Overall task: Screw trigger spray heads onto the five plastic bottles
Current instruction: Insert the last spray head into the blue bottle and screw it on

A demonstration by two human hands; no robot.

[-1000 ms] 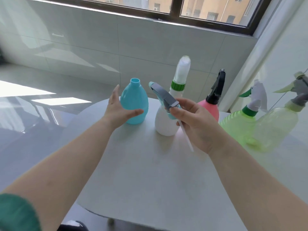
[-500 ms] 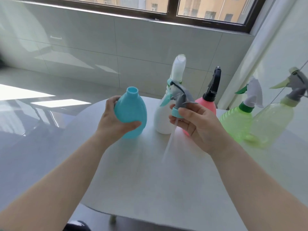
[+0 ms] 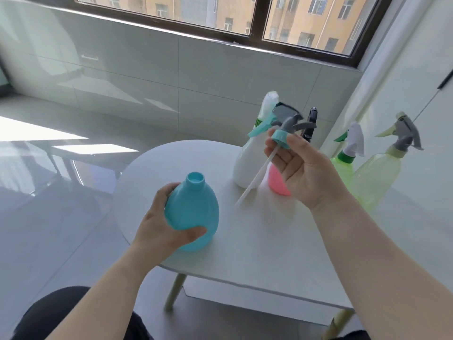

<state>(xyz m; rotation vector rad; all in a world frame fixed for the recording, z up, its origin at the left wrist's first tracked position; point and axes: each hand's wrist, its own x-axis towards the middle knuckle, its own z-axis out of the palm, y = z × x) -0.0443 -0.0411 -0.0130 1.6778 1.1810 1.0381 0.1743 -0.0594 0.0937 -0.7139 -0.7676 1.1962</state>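
The white table (image 3: pixel 257 241) serves as the landmark. Over its left part, the left hand (image 3: pixel 159 224) wraps the belly of the teal bottle (image 3: pixel 193 212), fingers behind and thumb across the front, clamped on it. The bottle is tilted, its open neck (image 3: pixel 195 180) leaning up and to the right, probably to offer the mouth to the incoming tube. Whether its base touches the tabletop I cannot tell. Nothing shows inside the opaque shell; the mouth looks empty.

Above the table's middle, the right hand (image 3: pixel 301 168) pinches the teal collar of the spray head (image 3: pixel 284 126) between fingertips and thumb, the other fingers loosely curled. Held by the collar, the head is free to be twisted once seated. Its white dip tube (image 3: pixel 255 177) slants down and left towards the bottle but is well apart from the neck.

At the table's far side stand the white bottle (image 3: pixel 247 163) and, partly hidden behind the right hand, the pink bottle (image 3: pixel 278 184), both with heads on. Towards the table's right edge stand the green bottle (image 3: pixel 343 165) and the pale yellow-green bottle (image 3: pixel 377 173), also capped. Both are translucent and show no liquid. Judging from this, the teal bottle is the last one left.
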